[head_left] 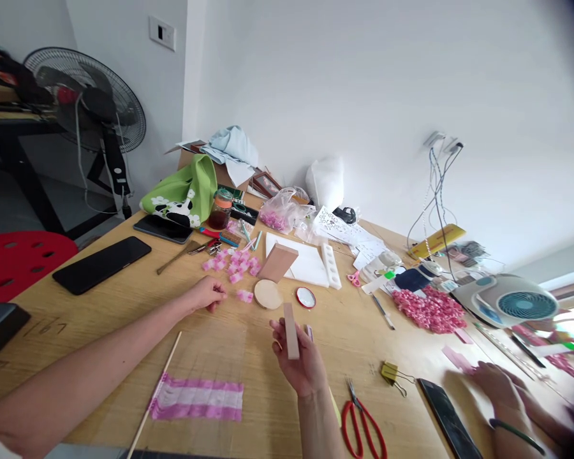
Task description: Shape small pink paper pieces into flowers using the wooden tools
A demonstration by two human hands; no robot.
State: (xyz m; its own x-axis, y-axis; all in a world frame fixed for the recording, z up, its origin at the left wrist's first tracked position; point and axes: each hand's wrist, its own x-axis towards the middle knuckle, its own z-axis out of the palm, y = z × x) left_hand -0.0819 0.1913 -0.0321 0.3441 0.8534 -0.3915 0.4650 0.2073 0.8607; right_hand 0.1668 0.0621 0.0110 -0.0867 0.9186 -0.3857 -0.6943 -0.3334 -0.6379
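My right hand (303, 364) is held palm up above the table, its fingers and thumb around a narrow wooden block (291, 331). My left hand (207, 294) rests low over the tabletop with its fingers curled together; whatever is between them, if anything, is hidden. Just beyond it lie several small pink-and-white pieces (239, 264), with a single pink piece (244, 296) to its right. A round pale disc (268, 294) and a larger upright wooden block (277, 262) stand between the hands. Nearer me, a pink-and-white striped fabric strip (198, 400) is gathered at a thin wooden stick (155, 395).
Red-handled pliers (361, 414) lie right of my right forearm, near a yellow binder clip (391, 373). A small red-rimmed lid (306, 298) sits ahead. Another person's hands (500, 386) are at the right, beside a phone (447, 414). Pink braided trim (430, 308) lies farther back.
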